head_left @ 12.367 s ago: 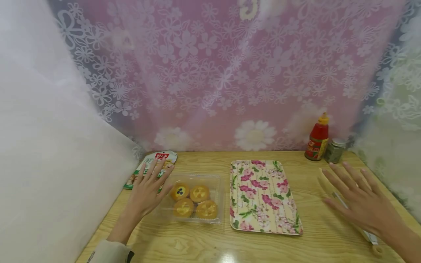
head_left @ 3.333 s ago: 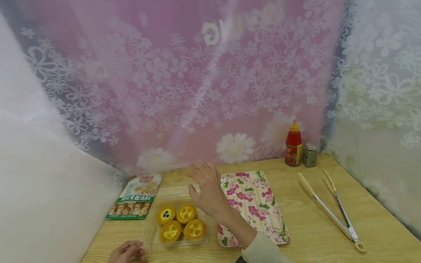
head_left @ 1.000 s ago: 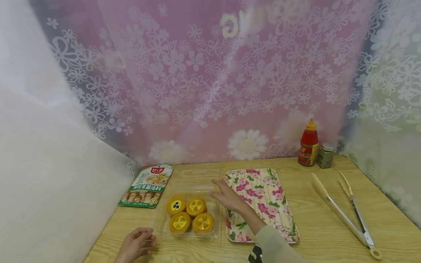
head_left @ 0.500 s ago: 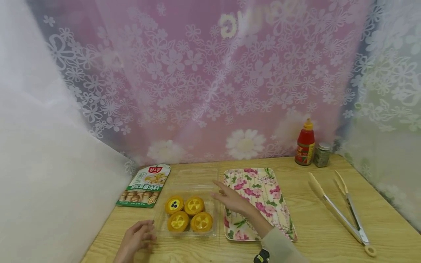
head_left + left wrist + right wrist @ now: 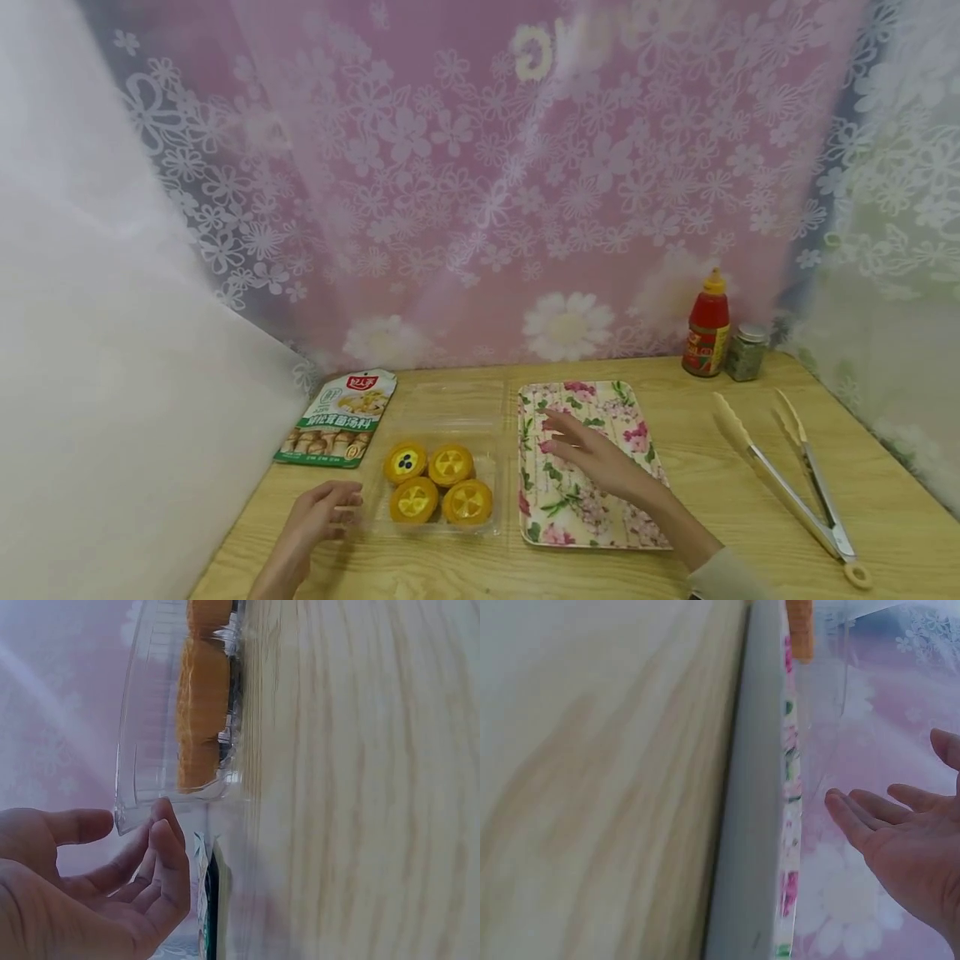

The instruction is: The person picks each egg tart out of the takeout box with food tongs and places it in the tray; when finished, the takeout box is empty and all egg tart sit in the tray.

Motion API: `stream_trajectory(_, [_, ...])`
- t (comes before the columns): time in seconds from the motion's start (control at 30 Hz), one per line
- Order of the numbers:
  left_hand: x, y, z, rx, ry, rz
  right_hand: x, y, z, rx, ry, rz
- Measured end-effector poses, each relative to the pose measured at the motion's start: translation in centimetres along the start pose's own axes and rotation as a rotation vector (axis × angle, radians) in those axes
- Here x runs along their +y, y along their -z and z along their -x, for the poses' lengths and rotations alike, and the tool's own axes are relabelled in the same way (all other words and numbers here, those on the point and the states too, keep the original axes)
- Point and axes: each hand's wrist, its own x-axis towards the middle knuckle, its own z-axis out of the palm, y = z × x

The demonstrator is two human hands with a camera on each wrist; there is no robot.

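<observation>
Container (image 5: 485, 461) of 4 tarts (image 5: 452, 467) is flanked by the loosely curved left hand (image 5: 318, 512), nearer, and the right hand (image 5: 597, 461), extended above the tray (image 5: 600, 525).

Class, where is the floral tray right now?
In the head view, the floral tray lies on the table between the open clear box, on its left, and the tongs, on its right, beneath the right hand.

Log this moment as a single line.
left hand: beside clear clamshell, contact unclear | right hand: above floral tray, not touching | clear clamshell: lid open, four egg tarts inside | serving tongs: on table
</observation>
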Motion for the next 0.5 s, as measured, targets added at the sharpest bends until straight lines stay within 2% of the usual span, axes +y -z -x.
stream_trajectory(0.17, [0.0, 0.2, -0.7, -0.021, -0.024, -0.014, 1.0, 2.1, 2.4, 0.050, 0.011, 0.016])
stream_trajectory(0.33, [-0.4, -0.1, -1.4, -0.027, -0.020, 0.000, 2.0, 4.3, 4.8, 0.104, 0.017, 0.013])
stream_trajectory(0.5, [-0.7, -0.5, -2.1, -0.019, -0.015, -0.006, 2.8, 6.4, 7.3, 0.210, -0.006, 0.093])
